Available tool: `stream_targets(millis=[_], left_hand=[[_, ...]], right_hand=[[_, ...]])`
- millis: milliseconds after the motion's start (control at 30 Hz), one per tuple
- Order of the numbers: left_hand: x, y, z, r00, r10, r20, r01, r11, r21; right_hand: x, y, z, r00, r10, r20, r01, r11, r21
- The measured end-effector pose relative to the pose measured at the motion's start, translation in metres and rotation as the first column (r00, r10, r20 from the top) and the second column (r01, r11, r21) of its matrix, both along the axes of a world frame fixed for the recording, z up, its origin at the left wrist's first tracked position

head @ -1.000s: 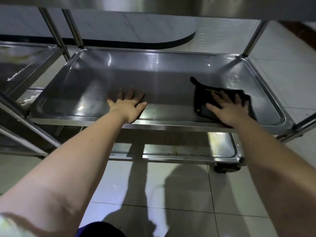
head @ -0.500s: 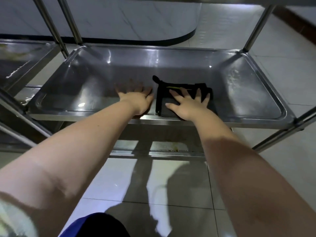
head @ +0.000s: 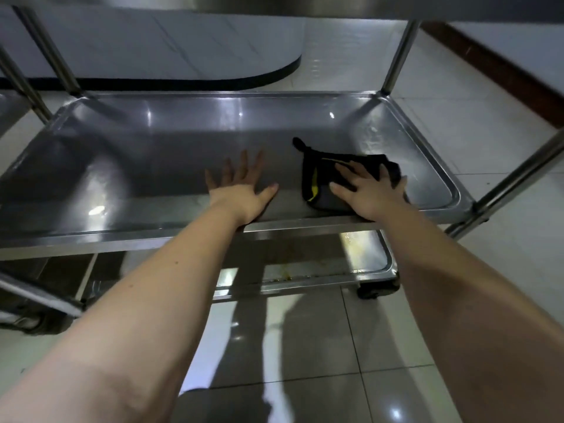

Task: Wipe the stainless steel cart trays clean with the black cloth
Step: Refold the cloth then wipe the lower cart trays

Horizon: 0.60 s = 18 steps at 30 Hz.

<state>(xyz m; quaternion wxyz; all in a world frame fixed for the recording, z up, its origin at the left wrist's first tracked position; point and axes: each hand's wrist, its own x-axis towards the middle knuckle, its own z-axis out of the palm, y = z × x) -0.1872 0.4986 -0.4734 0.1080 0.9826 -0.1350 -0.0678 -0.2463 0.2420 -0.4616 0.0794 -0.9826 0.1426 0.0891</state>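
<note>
A: While both bare arms reach in over the near rim, the left hand (head: 241, 193) lies palm down on the floor of the middle tray (head: 137, 166), fingers straight and fanned apart, nothing under them but steel!

B: And the right hand (head: 372, 193)?

A: Flat as well! Fingers straight and spread, pressing down on the black cloth (head: 320, 181). No curl, no pinch, just the open palm on top of it.

B: Where exactly does that cloth lie?

A: In the right half of the middle tray, toward the near side, flat on the tray floor. A yellow strip (head: 313, 181) runs along its left edge, and a small dark tail (head: 299, 144) sticks out at its far left corner. The left thumb is near the cloth, with a band of bare steel between them.

B: What about the rest of the cart?

A: Upright posts (head: 396, 53) rise from the far corners to the shelf overhead (head: 335, 9). The right part of the middle tray shows faint whitish streaks (head: 375, 138). Below, the lower tray (head: 370, 264) has yellowish smears near its right end, and a black caster (head: 377, 290) sits under that corner on the pale tiled floor (head: 305, 346). At the far left edge, part of a second steel cart (head: 10, 109) stands just beside this one.
</note>
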Motion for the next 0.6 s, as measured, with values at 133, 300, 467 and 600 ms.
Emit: stream_targets(millis=[133, 300, 467, 600], left_hand=[[0.003, 0.000, -0.002, 1.000, -0.020, -0.003, 0.020, 0.998, 0.061], [0.003, 0.009, -0.001, 0.998, -0.058, -0.005, 0.058, 0.992, 0.116], [0.002, 0.037, 0.000, 0.999, -0.052, 0.010, 0.050, 0.989, 0.142], [0.006, 0.062, 0.000, 0.999, -0.041, 0.013, 0.039, 0.988, 0.151]], right_hand=[[-0.017, -0.070, 0.005, 0.969, -0.237, -0.067, 0.238, 0.971, 0.000], [-0.020, -0.047, 0.005, 0.967, -0.244, -0.068, 0.242, 0.970, -0.036], [-0.019, 0.005, 0.005, 0.984, -0.167, -0.058, 0.166, 0.986, -0.018], [-0.013, 0.067, 0.001, 0.999, 0.014, -0.039, -0.015, 1.000, -0.022]])
